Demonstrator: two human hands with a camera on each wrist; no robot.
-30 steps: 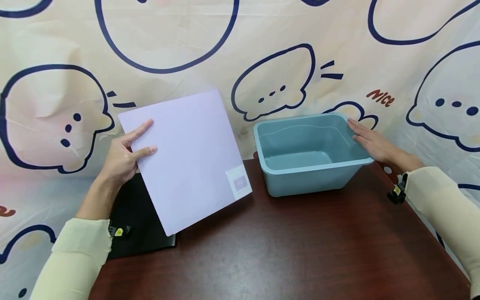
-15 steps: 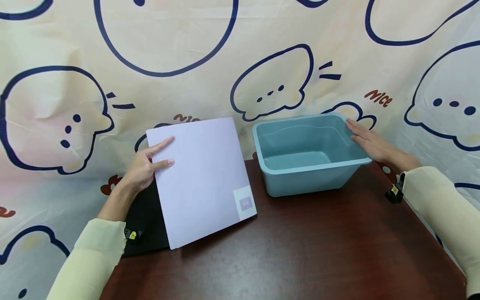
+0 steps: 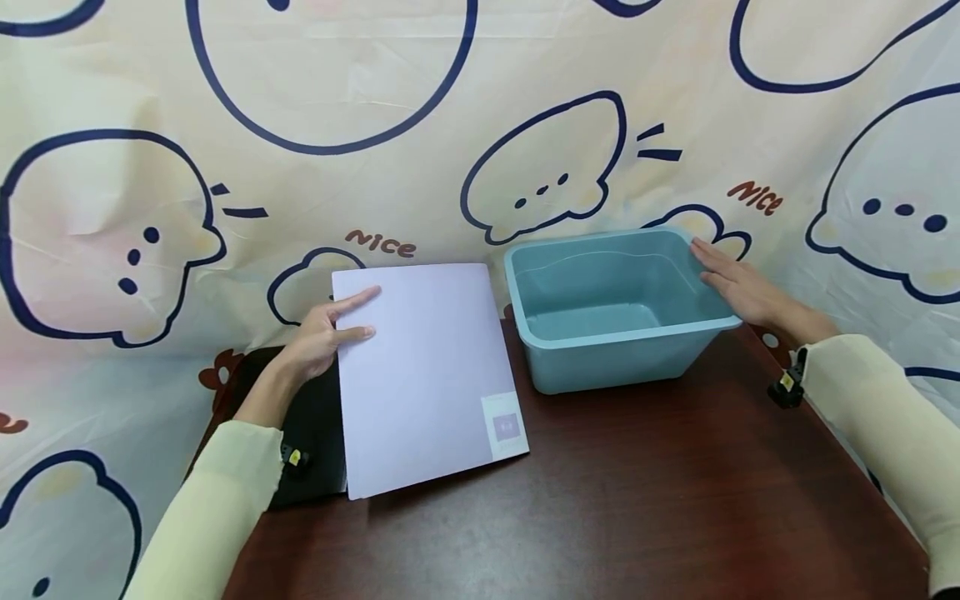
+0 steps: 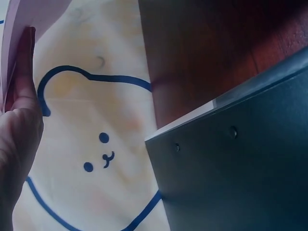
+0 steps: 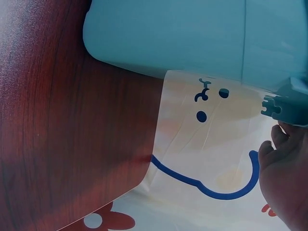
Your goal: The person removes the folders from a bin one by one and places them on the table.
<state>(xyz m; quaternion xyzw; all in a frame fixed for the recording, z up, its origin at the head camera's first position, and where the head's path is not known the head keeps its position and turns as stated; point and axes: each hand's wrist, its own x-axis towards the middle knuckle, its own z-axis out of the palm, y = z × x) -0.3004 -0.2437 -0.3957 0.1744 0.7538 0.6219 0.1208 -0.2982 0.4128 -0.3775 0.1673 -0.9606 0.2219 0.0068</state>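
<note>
My left hand holds a pale lavender folder by its left edge, with thumb and index finger on the front and the other fingers behind it. The folder stands nearly upright and tilted, its lower right corner bearing a square label. In the left wrist view, that folder shows only as a strip at the top left. My right hand grips the right rim of a blue plastic bin, some fingers over the rim; in the right wrist view, fingers bend beneath it. The bin's inside holds nothing.
A flat black folder-like item lies on the left of the dark red-brown table, partly behind my left forearm. A cartoon-printed cloth hangs behind the table and along its sides.
My left hand has moved right and down with the lavender folder, which now stands straighter beside the bin. My right hand and the bin have stayed in place.
</note>
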